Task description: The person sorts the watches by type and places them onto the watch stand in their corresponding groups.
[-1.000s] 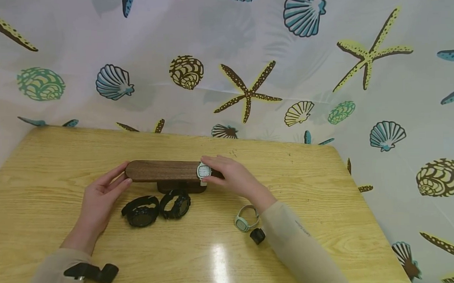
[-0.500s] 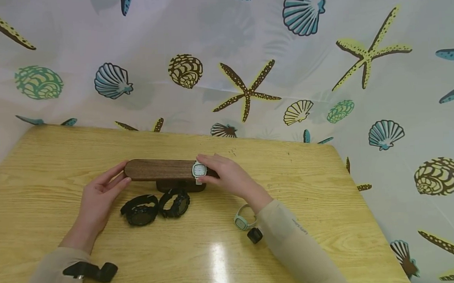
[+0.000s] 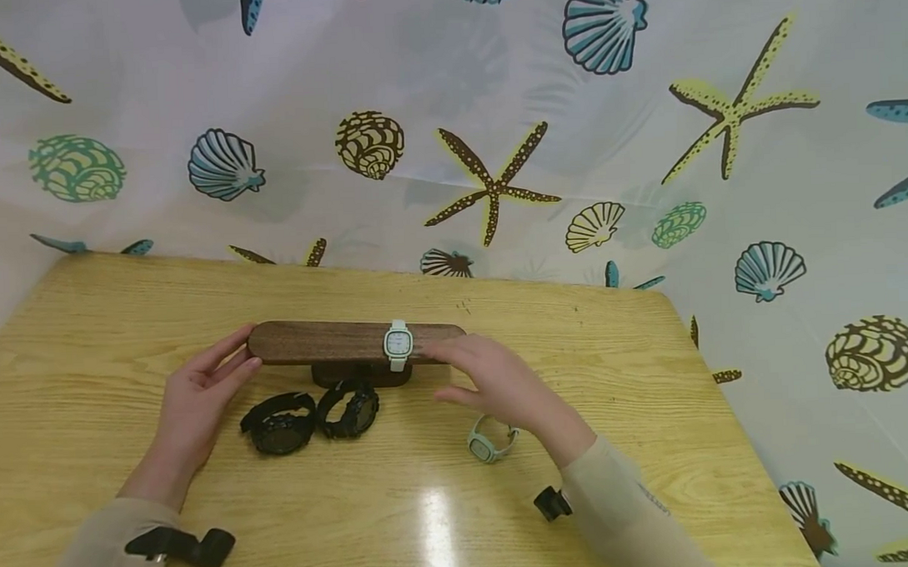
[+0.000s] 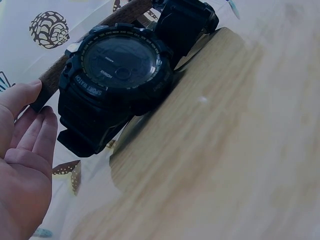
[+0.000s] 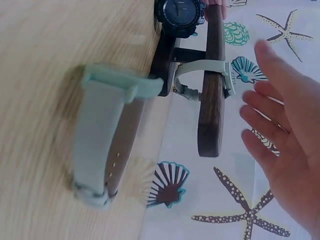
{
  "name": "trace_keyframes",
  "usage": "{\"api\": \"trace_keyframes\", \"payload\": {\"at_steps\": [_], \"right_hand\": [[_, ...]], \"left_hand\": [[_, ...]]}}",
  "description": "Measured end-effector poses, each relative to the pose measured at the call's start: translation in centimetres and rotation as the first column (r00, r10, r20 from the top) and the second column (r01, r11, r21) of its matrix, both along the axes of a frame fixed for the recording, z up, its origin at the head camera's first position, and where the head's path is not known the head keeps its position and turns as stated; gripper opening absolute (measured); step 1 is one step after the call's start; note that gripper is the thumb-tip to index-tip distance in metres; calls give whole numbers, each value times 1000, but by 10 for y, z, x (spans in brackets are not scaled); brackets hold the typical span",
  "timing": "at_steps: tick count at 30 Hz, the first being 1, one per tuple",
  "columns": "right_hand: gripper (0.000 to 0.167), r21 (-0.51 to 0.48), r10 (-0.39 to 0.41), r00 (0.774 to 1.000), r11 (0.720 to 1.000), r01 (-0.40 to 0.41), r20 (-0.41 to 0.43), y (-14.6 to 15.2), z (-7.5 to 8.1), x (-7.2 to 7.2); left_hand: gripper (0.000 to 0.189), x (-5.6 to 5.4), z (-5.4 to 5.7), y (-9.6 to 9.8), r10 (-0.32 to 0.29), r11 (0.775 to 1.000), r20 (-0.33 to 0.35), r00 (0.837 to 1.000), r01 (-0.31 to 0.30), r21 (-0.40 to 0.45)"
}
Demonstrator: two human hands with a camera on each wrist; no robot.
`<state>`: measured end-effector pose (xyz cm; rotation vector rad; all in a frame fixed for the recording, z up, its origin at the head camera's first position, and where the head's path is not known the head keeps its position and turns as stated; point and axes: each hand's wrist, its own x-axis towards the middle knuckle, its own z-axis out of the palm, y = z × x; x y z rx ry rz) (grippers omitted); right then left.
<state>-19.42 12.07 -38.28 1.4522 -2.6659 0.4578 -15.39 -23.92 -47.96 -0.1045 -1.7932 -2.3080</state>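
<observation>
A dark wooden watch stand (image 3: 321, 341) with a rounded bar stands near the middle of the table. My left hand (image 3: 203, 396) pinches the bar's left end between thumb and fingers. Looped around the bar, right of its middle, is a pale mint wristwatch (image 3: 398, 344), its square face toward me. My right hand (image 3: 502, 382) hovers by the bar's right end, fingers loosely extended and holding nothing; the right wrist view shows them apart from the bar. Two black sports watches (image 3: 281, 431) lie before the stand. Another pale green watch (image 5: 100, 125) lies on the table under my right forearm.
The light wooden table (image 3: 637, 377) reaches back to a white curtain (image 3: 416, 68) printed with shells and starfish. Small black wrist cameras (image 3: 181, 545) sit on both sleeves. The stand's dark base (image 3: 359, 374) is just behind the black watches.
The mint watch slid slightly left along the bar with my right hand on it. Then my right hand let go and drew back to the right. My left hand stayed put.
</observation>
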Motion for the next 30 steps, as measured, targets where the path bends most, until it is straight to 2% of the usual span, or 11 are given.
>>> {"api": "trace_keyframes", "payload": {"at_steps": [5, 17, 24, 30], "right_hand": [[63, 109, 42, 999, 993, -45, 22, 17, -4, 12], [72, 291, -8, 989, 956, -35, 147, 45, -17, 25], [72, 340, -46, 977, 940, -28, 208, 52, -22, 27], [63, 367, -6, 981, 928, -66, 191, 52, -25, 26]], "left_hand": [[50, 0, 0, 0, 1, 1000, 3, 1000, -1, -1], [50, 0, 0, 0, 2, 1000, 1, 1000, -2, 7], [48, -1, -2, 0, 8, 1000, -4, 1000, -8, -1], [49, -1, -1, 1, 16, 1000, -5, 1000, -17, -14]]}}
